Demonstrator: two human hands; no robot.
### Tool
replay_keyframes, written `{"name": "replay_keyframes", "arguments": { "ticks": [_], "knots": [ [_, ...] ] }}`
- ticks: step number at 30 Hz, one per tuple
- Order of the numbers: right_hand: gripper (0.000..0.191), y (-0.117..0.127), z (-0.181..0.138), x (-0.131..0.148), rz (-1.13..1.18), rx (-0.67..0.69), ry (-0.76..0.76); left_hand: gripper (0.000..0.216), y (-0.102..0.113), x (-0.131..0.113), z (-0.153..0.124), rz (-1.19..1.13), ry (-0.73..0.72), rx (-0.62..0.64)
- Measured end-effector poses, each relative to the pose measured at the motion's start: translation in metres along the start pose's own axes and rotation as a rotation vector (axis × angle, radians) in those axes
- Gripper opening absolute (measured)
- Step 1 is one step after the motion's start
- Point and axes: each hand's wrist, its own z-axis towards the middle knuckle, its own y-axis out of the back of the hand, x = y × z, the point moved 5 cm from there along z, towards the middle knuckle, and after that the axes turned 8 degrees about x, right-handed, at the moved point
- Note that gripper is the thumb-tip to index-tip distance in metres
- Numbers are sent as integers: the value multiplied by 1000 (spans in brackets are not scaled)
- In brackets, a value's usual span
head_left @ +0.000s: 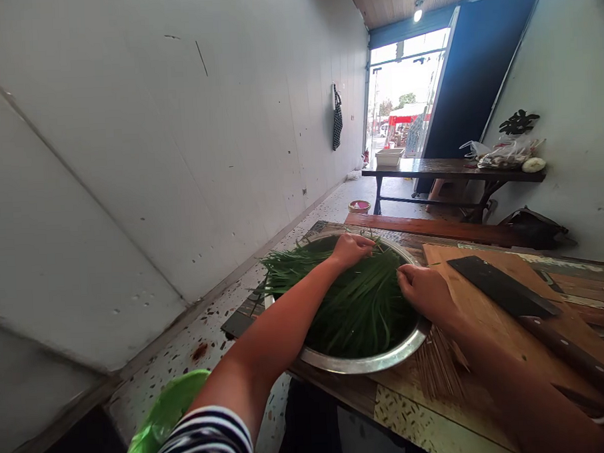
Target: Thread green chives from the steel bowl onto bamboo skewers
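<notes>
Left grip (352, 250): your thumb and fingers pinched together, no visible gap, at the ends of green leaves (358, 297); set over the far part of the basin.

Right grip (425, 289): your fingers bent inward toward the thumb, at the right side of the basin rim and against the leaves; how tightly closed, and whether a leaf is caught, you cannot tell.

Green leaves: long, thin, loose, filling the basin; main mass below and between your two grips, some strands spilling over the rim toward the desk's left edge.

Basin (361, 365): metal, round, wide-rimmed; standing by the desk's left end, close to the near edge.

Desk (415, 415): patchwork wood-look top, running under all items above.

Cutting board (465, 306): wooden; right of the basin, reaching toward the desk's right side, partly behind your right forearm.

Cleaver (499, 284): dark blade, riveted handle; flat on the board, well apart from the leaves.

Sticks (441, 367): thin, bundled; beside the basin, toward the near edge, next to your right forearm.
</notes>
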Motion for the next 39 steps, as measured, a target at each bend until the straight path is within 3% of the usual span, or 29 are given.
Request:
{"name": "replay_keyframes", "arguments": {
  "ticks": [12, 18, 23, 27, 32, 39],
  "knots": [
    [33, 1, 1, 1, 12, 33, -6, 26, 0, -6, -1, 111, -70, -16],
    [32, 0, 1, -1, 16, 23, -13, 28, 0, -33, -13, 322, -153, 236],
    [29, 1, 0, 0, -16, 56, -37, 28, 18, -25, -9, 527, -55, 62],
    [28, 3, -2, 4, -70, 107, -60, 21, 10, -12, -3, 774, -14, 79],
    [28, 7, -3, 8, -65, 117, -76, 27, 5, -11, -3, 873, 20, 17],
    [30, 9, -5, 9, -141, 87, -100, 23, -4, -32, -6, 1009, -173, 72]
  ]
}}
